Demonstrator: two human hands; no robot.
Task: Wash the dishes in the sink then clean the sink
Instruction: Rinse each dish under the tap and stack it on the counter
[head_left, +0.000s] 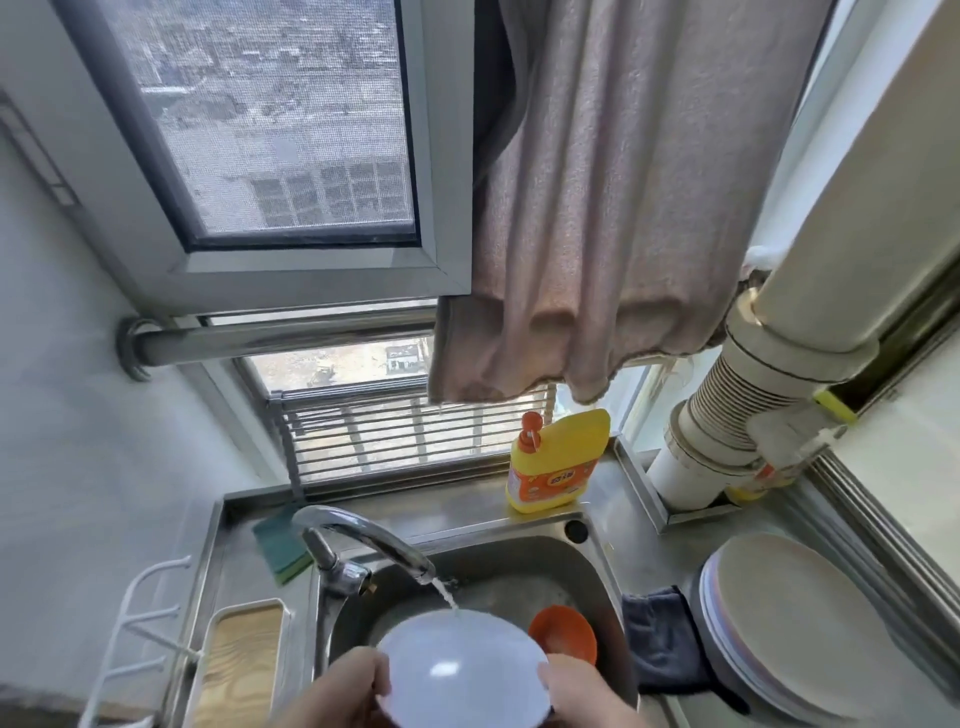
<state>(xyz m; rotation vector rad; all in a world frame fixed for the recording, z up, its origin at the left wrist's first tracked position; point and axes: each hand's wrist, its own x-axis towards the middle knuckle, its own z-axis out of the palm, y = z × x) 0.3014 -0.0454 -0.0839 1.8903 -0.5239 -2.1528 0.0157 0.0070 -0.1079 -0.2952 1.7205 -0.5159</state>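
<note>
I hold a pale lilac plate (460, 667) over the steel sink (597, 561), tilted toward me. My left hand (337, 691) grips its left edge and my right hand (587, 693) grips its right edge. Water runs from the chrome tap (363, 540) onto the plate's far rim. An orange bowl (563, 631) lies in the sink just right of the plate. A green sponge (280, 545) rests on the counter behind the tap, and a yellow dish soap bottle (558, 462) stands at the sink's back right corner.
A stack of beige and white plates (800, 618) sits on the counter to the right, with a dark cloth (662, 639) draped over the sink's right rim. A wooden-bottomed tray (239, 665) and a white wire rack (140, 623) are at left. A wide pipe (727, 431) rises at right.
</note>
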